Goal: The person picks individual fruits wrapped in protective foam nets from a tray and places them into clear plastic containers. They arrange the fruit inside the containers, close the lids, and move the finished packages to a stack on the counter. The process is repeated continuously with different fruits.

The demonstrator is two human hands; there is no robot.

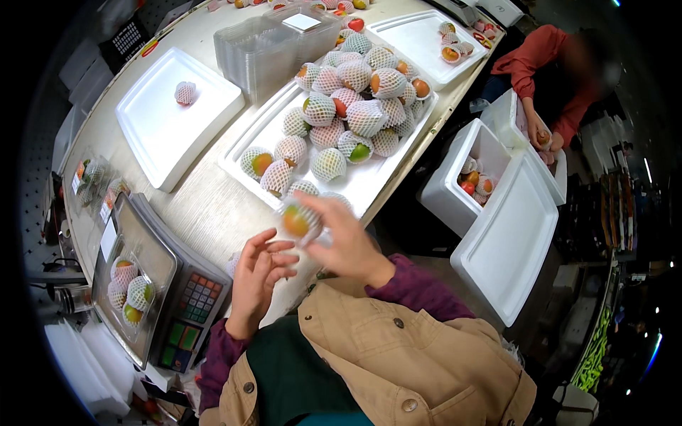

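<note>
My right hand is closed round an orange-green round fruit in a white foam net, held just over the near corner of a white foam tray; motion blurs it a little. Just below and left of that fruit, my left hand is empty, its fingers apart and curved. Heaped in the tray are several netted fruits, red, orange and green. At the left, a clear plastic box with several netted fruits rests on the metal plate of a scale with coloured keys.
A stack of clear plastic boxes stands behind the tray. One netted fruit lies on a white foam lid. At right, another person handles fruit over white foam boxes; a lid leans there.
</note>
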